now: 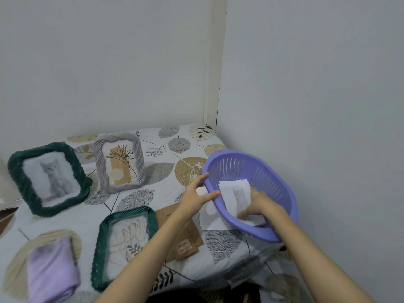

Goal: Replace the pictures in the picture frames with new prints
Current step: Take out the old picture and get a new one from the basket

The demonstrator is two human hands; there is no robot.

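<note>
Your right hand is inside the purple basket at the right, fingers curled onto a cat print, likely picking it for the next frame; whether the print is pinched or only pressed, can't tell. Your left hand has straight fingers laid on the basket's near-left rim, looks like steadying it so it doesn't slide on the sheet, nothing held. A white sheet lies partly under the basket. Just left of it, brown paper lies flat, probably a removed picture or backing. Left of that, a green frame lies flat and looks empty, sheet pattern showing through, so it's the likely target. Far left, a green frame with cat picture stands propped, next to a grey frame with plant print. A lilac cloth sits near left on the leaf-patterned sheet.
</note>
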